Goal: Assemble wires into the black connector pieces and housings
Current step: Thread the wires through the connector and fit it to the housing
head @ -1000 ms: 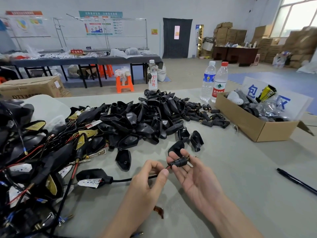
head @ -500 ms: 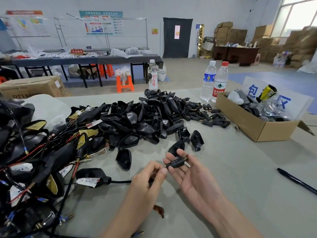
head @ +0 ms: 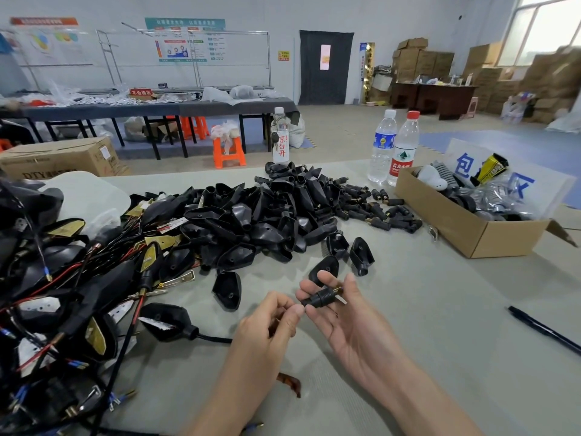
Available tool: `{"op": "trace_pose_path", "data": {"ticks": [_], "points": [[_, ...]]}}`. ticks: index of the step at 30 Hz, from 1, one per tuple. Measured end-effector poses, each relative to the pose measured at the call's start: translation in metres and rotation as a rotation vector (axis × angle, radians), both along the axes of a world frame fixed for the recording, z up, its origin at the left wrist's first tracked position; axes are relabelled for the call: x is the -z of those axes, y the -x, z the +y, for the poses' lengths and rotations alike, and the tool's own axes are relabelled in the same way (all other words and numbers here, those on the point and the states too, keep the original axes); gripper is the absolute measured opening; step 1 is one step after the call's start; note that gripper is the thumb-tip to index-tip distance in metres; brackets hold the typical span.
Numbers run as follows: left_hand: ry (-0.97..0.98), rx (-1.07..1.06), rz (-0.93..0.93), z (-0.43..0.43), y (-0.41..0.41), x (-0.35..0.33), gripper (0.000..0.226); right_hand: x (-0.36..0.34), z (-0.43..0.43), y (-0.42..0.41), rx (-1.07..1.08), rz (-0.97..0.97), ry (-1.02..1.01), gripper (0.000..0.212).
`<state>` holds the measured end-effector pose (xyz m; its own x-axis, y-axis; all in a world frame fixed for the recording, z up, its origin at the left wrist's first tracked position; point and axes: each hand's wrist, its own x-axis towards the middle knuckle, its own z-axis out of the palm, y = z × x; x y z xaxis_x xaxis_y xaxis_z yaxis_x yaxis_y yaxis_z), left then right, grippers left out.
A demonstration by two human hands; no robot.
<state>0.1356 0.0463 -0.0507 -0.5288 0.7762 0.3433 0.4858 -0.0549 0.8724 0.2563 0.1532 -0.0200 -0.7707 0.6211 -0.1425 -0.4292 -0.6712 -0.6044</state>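
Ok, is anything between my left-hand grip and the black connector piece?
Nothing visible: the left-hand grip pinches the black cable at the end of the small black cylindrical connector piece, which the right-hand grip holds.

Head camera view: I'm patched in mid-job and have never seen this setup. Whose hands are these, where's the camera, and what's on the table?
No machine here: a person works with bare hands, and the one picture comes from a camera worn on their head, looking forward and down. The right hand lies palm up and grips a small black connector between thumb and fingers. The left hand pinches the black cable beside that connector; the hand hides the join. The cable runs back to a black housing. On the table lie a pile of empty housings, wired assemblies at the left, a cardboard box, two water bottles and a pen.
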Motion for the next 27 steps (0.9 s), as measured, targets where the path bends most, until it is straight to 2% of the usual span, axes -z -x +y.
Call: {"op": "trace_pose_path", "data": {"ticks": [5, 10, 20, 24, 27], "points": [[0.021, -0.005, 0.074, -0.001, -0.002, 0.000, 0.030, 0.000, 0.003, -0.002, 0.052, -0.023, -0.045, 0.048], [0.042, -0.009, 0.271, -0.001, -0.006, 0.001, 0.015, -0.003, 0.011, -0.007, 0.097, -0.016, 0.004, 0.048], [-0.016, -0.064, 0.290, -0.003, -0.007, -0.004, 0.018, 0.003, 0.005, -0.002, -0.009, -0.162, -0.167, 0.043], [-0.003, -0.122, 0.457, -0.004, -0.008, -0.003, 0.015, 0.001, 0.010, -0.005, 0.047, -0.159, -0.164, 0.042], [0.003, -0.126, 0.512, -0.004, -0.009, -0.002, 0.009, -0.001, 0.015, -0.007, 0.079, -0.150, -0.136, 0.042]]}}
